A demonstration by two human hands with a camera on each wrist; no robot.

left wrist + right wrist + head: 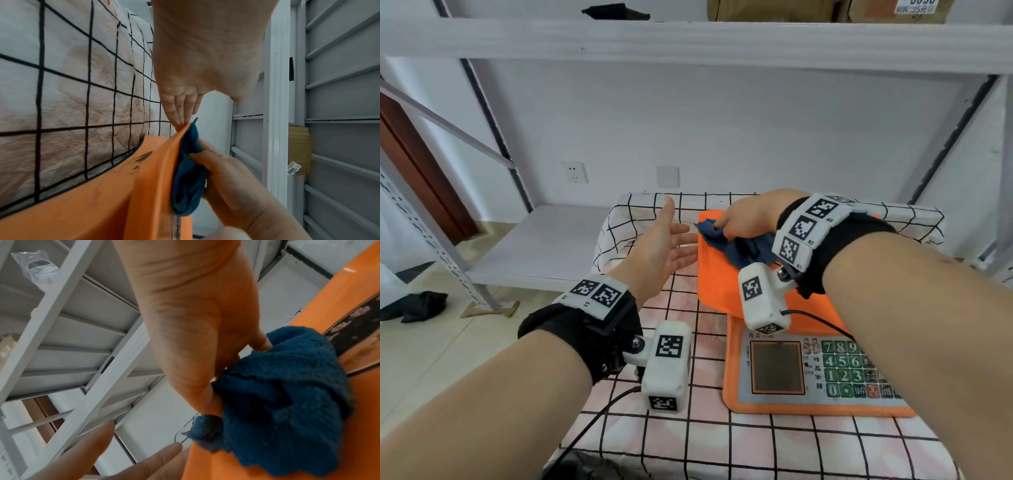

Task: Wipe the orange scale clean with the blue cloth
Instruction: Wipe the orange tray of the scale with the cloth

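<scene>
The orange scale [717, 287] stands on a checked cloth, its keypad and dark display facing me. My right hand [748, 216] grips the bunched blue cloth [736, 245] and presses it on the orange weighing platform [205, 464] near its far left corner. In the right wrist view the blue cloth [283, 402] bulges below the curled fingers. My left hand [667, 246] is flat and straight-fingered beside the platform's left edge; in the left wrist view its fingertips [180, 120] touch the platform's rim [164, 162] next to the blue cloth [189, 170]. Dark smudges [141, 158] mark the scale's side.
The checked tablecloth [647, 431] covers the table under the scale. A grey metal shelving unit [688, 44] stands behind, its low shelf [544, 246] to the left. Cardboard boxes [825, 10] sit on top. Dark fabric [414, 306] lies on the floor at left.
</scene>
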